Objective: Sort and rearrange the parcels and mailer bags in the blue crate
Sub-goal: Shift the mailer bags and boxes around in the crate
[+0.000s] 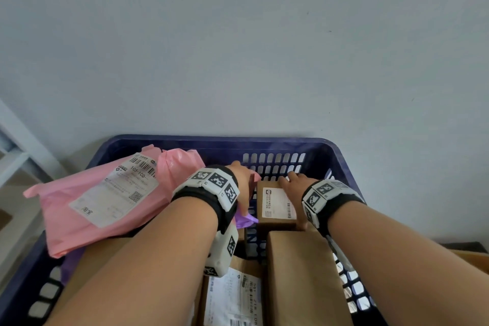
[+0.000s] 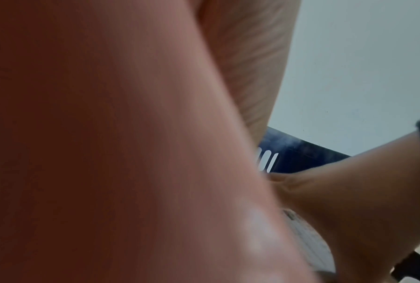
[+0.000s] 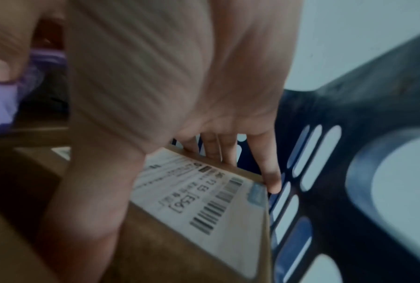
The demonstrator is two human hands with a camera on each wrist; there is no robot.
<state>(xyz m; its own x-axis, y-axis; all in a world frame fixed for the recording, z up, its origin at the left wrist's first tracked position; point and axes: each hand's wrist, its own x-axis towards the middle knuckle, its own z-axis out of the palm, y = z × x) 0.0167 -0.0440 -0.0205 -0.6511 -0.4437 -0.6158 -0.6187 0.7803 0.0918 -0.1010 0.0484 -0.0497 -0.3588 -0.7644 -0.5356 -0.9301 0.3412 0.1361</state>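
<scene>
Hands (image 1: 267,188) beside pink mailer (image 1: 100,198)

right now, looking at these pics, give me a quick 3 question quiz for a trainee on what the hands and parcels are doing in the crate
1. True or false: the right hand grips the small cardboard box at the far end of the blue crate.
2. Multiple choice: what lies on the crate's left side, on top of the other parcels? A) a green tube B) a pink mailer bag C) a glass jar
3. Short answer: what colour is the bag that shows just under the left hand?

Key
1. True: its fingers curl over the box's far edge.
2. B
3. Purple
</scene>
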